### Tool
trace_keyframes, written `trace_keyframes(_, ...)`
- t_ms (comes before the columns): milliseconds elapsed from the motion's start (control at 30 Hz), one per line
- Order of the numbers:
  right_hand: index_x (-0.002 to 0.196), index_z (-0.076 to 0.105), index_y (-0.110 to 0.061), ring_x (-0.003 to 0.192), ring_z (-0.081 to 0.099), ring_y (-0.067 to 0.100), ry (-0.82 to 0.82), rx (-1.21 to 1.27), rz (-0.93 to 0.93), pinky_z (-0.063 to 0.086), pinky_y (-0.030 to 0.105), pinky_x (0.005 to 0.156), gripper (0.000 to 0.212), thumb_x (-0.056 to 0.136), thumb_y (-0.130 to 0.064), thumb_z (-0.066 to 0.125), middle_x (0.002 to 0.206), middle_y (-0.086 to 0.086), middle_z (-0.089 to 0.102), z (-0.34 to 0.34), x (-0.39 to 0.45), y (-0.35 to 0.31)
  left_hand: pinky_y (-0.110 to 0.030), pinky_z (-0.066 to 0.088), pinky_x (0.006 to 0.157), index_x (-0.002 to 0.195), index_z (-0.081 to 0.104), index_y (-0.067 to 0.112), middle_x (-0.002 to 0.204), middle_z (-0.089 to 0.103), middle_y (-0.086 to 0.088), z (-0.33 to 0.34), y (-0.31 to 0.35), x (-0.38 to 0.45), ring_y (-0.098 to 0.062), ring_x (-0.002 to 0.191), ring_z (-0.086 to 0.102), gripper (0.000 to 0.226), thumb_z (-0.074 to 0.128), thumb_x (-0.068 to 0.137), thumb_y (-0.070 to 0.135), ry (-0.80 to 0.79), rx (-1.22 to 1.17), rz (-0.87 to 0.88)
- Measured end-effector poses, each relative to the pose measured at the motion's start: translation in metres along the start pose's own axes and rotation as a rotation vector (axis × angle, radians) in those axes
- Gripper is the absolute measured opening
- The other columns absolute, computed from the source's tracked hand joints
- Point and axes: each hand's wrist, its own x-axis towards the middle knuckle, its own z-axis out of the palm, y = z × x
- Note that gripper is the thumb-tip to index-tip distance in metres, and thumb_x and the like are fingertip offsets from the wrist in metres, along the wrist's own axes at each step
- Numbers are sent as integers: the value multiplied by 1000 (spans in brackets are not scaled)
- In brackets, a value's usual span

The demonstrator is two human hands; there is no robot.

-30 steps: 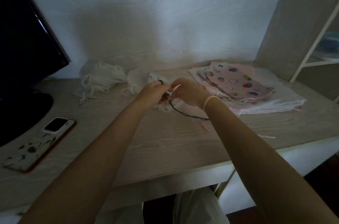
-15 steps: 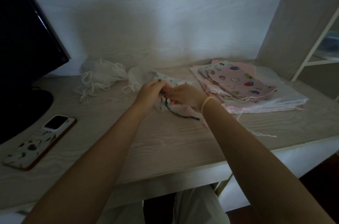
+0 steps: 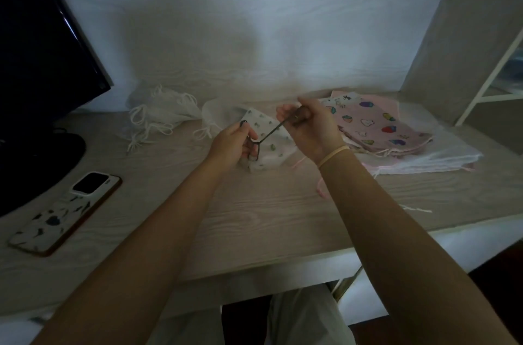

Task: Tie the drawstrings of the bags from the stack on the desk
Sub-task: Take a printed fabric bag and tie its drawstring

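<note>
Head camera: at the middle of the pale wood-grain desk (image 3: 254, 217) lies a small white fabric drawstring bag with dark printed spots (image 3: 268, 146), and both hands work its dark drawstring (image 3: 271, 132). The left hand (image 3: 230, 143) has its fingers curled round the knot end of the cord just above the bag, while the right hand (image 3: 308, 124), at about two o'clock from the left, pinches the other end so the cord runs taut between them. A pale elastic band (image 3: 334, 155) circles the right wrist. At three o'clock from the bag sits the stack of flat pink and white bags (image 3: 396, 132), the top one printed with coloured strawberries. At ten o'clock lies a heap of sheer white bags with white cords (image 3: 161, 112). At eight o'clock a phone in a patterned case (image 3: 62, 214) lies face down, beside a dark monitor (image 3: 42, 61).
</note>
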Motion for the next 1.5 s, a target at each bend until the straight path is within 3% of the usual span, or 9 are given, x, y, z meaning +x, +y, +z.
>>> trace_keyframes(100,43,34,-22,38,32,14,-74,-223,77,28,23,41,53,94,-15,48,46,0,33,5,-7,-8,-17,46,43,76,54,5,66,56,-16,2,-1,2,-10,40,57,38,36,105,21,32,-23,-12)
trace_keyframes(167,47,31,-24,36,17,12,-59,-611,110,11,23,43,51,94,-13,47,44,-3,23,5,-10,-5,-18,47,44,73,55,3,65,59,-16,2,-4,4,-12,41,59,40,37,105,21,110,-64,-15)
trace_keyframes(300,56,34,-15,46,25,16,5,-1613,-68,20,25,48,34,82,-11,54,52,4,29,-1,-13,0,-15,40,36,66,52,4,64,60,-16,-8,-11,11,-9,37,59,46,34,105,20,388,-199,-40)
trace_keyframes(400,58,37,-14,51,32,17,-44,-1864,-120,22,24,45,29,83,-14,54,55,3,34,-2,-16,1,-15,40,36,67,52,6,66,61,-12,-9,-18,10,-5,37,58,43,35,105,19,397,-243,-111)
trace_keyframes(567,87,63,-13,84,56,15,-232,-1926,-16,51,32,75,28,81,-39,71,94,-3,59,-9,-18,3,-21,43,43,66,59,10,50,61,1,-22,-11,8,-8,43,57,29,49,93,11,455,-348,-159)
trace_keyframes(667,80,69,-10,76,62,19,-205,-1913,-97,52,32,73,23,81,-32,72,80,-1,65,-17,-16,4,-28,46,68,91,71,7,86,69,-7,-39,-7,9,-24,83,66,18,59,82,17,755,-180,-108)
trace_keyframes(800,82,74,-16,75,63,13,-143,-1892,-151,48,24,70,16,80,-31,74,80,-3,69,-18,-13,7,-34,42,90,120,55,14,119,60,-9,-42,-3,2,-28,111,55,54,69,69,27,870,224,128)
trace_keyframes(1167,85,76,-17,68,57,0,-99,-1809,-256,42,12,62,15,83,-31,71,80,-9,66,-10,-16,5,-29,37,57,60,59,17,62,57,0,-11,-2,0,-19,64,53,26,54,81,31,91,540,-48)
trace_keyframes(1500,85,76,-17,71,65,12,-101,-1862,-151,46,14,62,14,83,-29,72,82,-2,72,-14,-13,9,-22,33,44,65,62,14,50,47,-2,-7,12,-6,-17,41,41,21,57,80,27,19,126,2)
